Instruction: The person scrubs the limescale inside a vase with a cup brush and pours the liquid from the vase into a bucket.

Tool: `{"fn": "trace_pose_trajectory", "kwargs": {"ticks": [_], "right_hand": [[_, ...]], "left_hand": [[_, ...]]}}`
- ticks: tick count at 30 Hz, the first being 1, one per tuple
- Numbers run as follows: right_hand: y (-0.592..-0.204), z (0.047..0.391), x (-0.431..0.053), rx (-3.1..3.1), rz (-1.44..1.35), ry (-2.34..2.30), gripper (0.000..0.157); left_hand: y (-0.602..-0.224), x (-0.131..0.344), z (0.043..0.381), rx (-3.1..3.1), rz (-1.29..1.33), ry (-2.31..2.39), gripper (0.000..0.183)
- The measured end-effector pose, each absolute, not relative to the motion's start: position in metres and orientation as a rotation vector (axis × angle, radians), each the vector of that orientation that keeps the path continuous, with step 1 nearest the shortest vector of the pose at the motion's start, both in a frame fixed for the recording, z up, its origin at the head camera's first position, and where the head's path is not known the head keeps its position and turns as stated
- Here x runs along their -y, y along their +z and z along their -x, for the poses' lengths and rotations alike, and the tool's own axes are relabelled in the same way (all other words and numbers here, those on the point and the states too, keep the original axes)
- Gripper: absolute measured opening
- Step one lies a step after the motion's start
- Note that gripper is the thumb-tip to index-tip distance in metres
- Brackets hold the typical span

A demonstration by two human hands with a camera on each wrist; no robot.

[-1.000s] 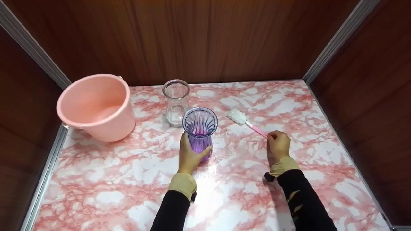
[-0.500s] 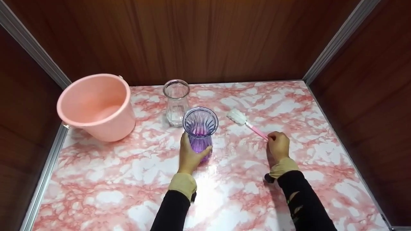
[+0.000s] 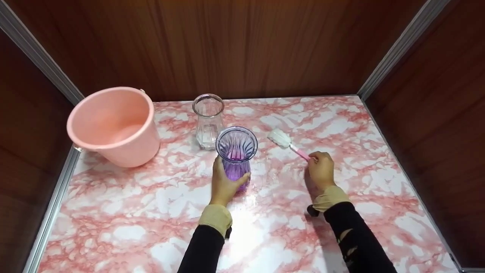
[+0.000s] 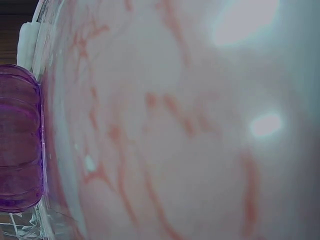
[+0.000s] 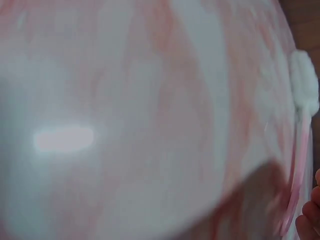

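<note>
My left hand (image 3: 226,186) grips the lower body of a ribbed purple glass vase (image 3: 237,168), with the thumb across its near side. The vase stands upright, and its base shows at the edge of the left wrist view as purple glass (image 4: 19,140). A sponge brush (image 3: 279,138) with a white head and pink handle lies slantwise on the table to the right. My right hand (image 3: 322,170) pinches the handle near its lower end; its curled fingertips (image 5: 310,220) show beside the handle in the right wrist view.
A clear glass vase (image 3: 209,131) stands just behind and left of the purple one. A pink bucket (image 3: 147,146) is at the left back of the marbled pink-and-white table (image 3: 151,227). Dark wood panels (image 3: 242,49) enclose the back and sides.
My right hand has shifted slightly left and forward along the brush handle, covering more of it. The brush, the vases and my left hand show no visible movement.
</note>
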State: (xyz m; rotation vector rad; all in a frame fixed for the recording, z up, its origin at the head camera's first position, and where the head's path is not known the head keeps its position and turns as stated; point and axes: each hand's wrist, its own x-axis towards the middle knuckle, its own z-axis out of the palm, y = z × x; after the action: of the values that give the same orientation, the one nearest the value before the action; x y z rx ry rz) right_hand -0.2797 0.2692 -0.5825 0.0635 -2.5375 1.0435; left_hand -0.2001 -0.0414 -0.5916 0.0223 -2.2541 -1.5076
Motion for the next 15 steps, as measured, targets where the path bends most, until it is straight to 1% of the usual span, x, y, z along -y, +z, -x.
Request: {"fn": "trace_pose_trajectory", "kwargs": {"ticks": [4,7,11,15], "right_hand": [[-0.578,0.278,-0.251,2.52,-0.102,1.141,0.016],[-0.575,0.276,-0.238,2.521,-0.132,1.209,0.02],[-0.574,0.272,-0.224,2.523,-0.159,1.334,0.036],[-0.576,0.267,-0.21,2.483,-0.251,1.505,0.053]], "left_hand": [[-0.59,0.041,0.199,2.246,-0.024,-1.515,0.104],[-0.59,0.041,0.199,2.245,-0.022,-1.523,0.103],[-0.589,0.041,0.2,2.25,-0.022,-1.536,0.104],[-0.59,0.041,0.2,2.246,-0.029,-1.539,0.103]]}}
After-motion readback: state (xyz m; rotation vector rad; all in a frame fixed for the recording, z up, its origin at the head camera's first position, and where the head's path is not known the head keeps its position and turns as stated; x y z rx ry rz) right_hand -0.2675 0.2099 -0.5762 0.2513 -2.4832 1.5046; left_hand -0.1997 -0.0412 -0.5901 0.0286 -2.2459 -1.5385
